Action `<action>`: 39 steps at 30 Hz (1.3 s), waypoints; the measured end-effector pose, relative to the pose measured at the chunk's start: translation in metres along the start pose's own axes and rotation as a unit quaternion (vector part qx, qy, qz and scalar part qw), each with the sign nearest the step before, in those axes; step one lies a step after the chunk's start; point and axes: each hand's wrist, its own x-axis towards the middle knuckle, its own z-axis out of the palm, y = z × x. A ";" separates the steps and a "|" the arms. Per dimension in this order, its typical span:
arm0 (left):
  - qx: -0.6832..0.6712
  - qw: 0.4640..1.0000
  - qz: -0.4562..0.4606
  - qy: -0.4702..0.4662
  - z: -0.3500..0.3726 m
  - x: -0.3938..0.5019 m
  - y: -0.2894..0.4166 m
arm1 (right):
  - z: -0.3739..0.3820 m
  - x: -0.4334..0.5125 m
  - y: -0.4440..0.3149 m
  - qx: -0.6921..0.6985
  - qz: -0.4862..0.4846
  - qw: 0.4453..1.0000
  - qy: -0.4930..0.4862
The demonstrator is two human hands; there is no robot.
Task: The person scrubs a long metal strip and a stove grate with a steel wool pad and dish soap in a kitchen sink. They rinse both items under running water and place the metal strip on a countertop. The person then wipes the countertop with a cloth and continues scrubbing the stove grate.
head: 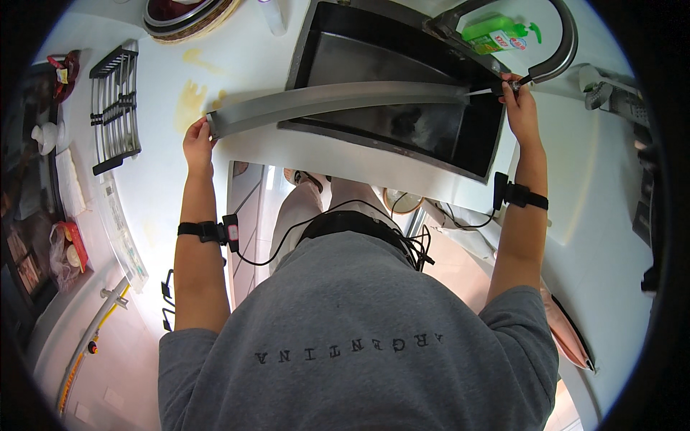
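Note:
A long, narrow grey channel-like piece (345,99) spans from the counter across the black sink (431,153). My left hand (198,145) pinches its left end, above the white counter. At the sink's right edge, my right hand (519,108) holds the outlet end of the dark faucet (560,48). A thin white streak (481,92), which looks like water, runs from that outlet to the channel's right end. The sink basin looks dark and wet, partly hidden under the piece.
A green pump bottle (493,35) lies behind the sink. An extendable metal rack (115,108) and a basket with a bowl (188,19) stand left. Yellowish smears (191,102) mark the counter. A cable (302,229) runs from my left wrist strap to my waist.

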 end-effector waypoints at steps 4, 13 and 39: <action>-0.010 1.000 0.005 -0.002 0.001 -0.001 0.002 | 0.018 -0.002 -0.005 0.151 0.044 0.986 -0.053; 0.010 1.000 -0.007 -0.002 0.004 -0.003 0.008 | 0.068 -0.011 -0.060 0.443 0.043 0.894 -0.054; 0.018 1.000 -0.005 0.003 0.014 -0.016 0.016 | 0.103 -0.017 -0.135 0.610 0.003 0.777 -0.155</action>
